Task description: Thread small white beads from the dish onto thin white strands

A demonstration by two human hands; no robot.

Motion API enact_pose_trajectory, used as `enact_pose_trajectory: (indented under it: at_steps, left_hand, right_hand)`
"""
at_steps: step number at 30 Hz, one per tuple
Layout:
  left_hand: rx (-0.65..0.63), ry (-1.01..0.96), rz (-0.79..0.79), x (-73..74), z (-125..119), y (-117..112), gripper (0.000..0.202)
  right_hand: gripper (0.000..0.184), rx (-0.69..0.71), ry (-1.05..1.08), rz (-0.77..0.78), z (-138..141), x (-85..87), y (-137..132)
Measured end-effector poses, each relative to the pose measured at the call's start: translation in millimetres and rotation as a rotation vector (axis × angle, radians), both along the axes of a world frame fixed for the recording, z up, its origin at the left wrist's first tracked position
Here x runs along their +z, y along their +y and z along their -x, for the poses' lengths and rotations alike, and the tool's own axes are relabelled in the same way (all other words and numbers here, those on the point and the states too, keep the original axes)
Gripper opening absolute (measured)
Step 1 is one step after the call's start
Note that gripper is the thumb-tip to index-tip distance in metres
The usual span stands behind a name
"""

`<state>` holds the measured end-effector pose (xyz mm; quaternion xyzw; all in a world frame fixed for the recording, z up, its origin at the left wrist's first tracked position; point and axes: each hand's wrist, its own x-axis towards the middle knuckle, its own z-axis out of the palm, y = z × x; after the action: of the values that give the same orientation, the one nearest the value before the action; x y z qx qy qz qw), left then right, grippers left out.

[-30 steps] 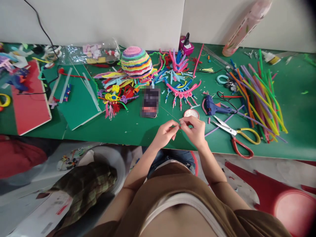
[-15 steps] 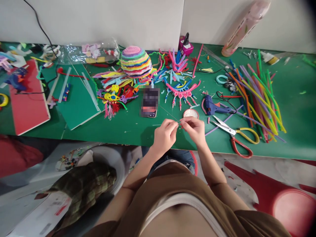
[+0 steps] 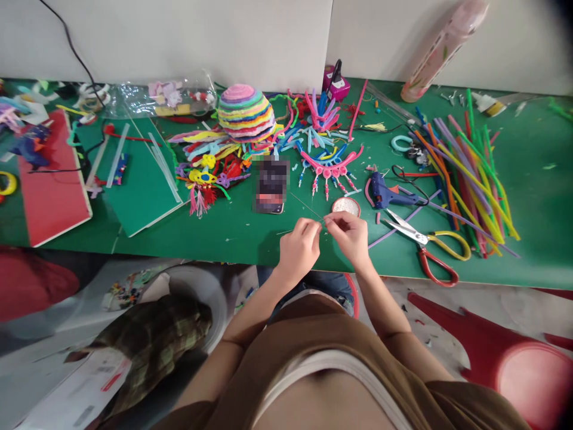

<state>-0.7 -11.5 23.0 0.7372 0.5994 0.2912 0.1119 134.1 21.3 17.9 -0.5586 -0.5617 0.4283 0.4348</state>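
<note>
Green table (image 3: 215,230); dish (image 3: 346,199), scissors (image 3: 419,239) near right hand (image 3: 351,237) pinching perhaps wire (image 3: 306,205).

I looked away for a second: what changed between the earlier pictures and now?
The left hand has curled further inward, and a thin strand now shows to its left. The right hand stays pinched beside it. The scissors, glue gun and phone look unmoved.

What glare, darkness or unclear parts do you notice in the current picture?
All in the head view: glare glints on the clear plastic packaging; pixelation covers most of the smartphone; the upper right corner falls into black; the fine strand by the left hand is too thin to trace fully.
</note>
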Motion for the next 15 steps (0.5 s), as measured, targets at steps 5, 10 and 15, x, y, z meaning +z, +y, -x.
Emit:
enact_pose_trajectory:
  at_steps: [5,10,15]
  left_hand:
    - [0.028,0.096,0.074,1.5,-2,-1,0.019]
    - [0.029,0.100,0.083,2.7,-2,-2,0.018]
    - [-0.039,0.026,0.023,7.2,7,0,0.017]
  right_hand:
    - [0.014,-0.020,-0.100,-0.036,2,-0.1,-1]
    - [0.013,0.003,-0.086,-0.028,-1,-4.4,0]
    - [0.020,0.210,-0.021,-0.055,-22,-9.4,7]
